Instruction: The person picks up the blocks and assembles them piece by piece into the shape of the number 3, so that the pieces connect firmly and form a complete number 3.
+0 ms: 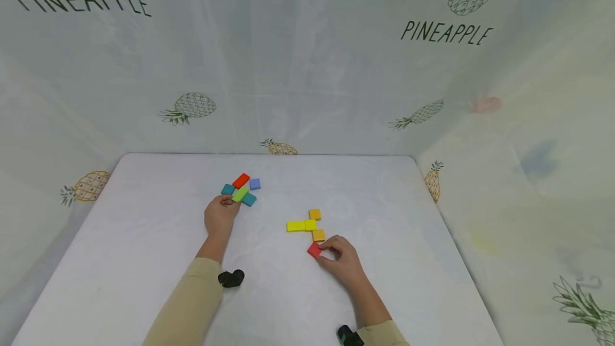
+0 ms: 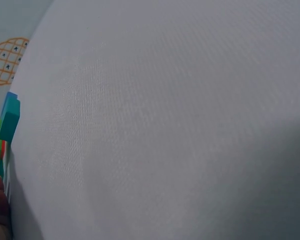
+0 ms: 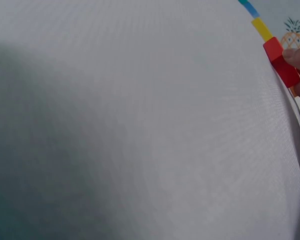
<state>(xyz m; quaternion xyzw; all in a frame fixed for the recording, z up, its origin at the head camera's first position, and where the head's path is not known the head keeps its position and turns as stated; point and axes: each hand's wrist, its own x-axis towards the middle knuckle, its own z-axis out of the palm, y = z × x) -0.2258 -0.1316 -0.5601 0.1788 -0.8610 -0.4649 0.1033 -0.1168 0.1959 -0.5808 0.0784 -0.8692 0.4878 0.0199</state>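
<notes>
My left hand (image 1: 221, 217) pinches a light green block (image 1: 241, 194) over the group at the back left. Around it lie an orange-red block (image 1: 241, 181), a blue block (image 1: 255, 183) and two teal blocks, one to the left (image 1: 228, 189) and one to the right (image 1: 249, 199). Nearer the middle, my right hand (image 1: 342, 261) holds a red block (image 1: 314, 250) between thumb and fingers, close to the lower orange-yellow block (image 1: 318, 235). In the right wrist view the red block (image 3: 282, 62) shows in the fingertips at the right edge.
Left of the orange-yellow blocks, a long yellow block (image 1: 295, 226) meets a short yellow one (image 1: 310, 225). Another orange-yellow block (image 1: 314, 214) lies behind them. The white table (image 1: 384, 202) backs onto a curtain (image 1: 307, 68) printed with pineapples.
</notes>
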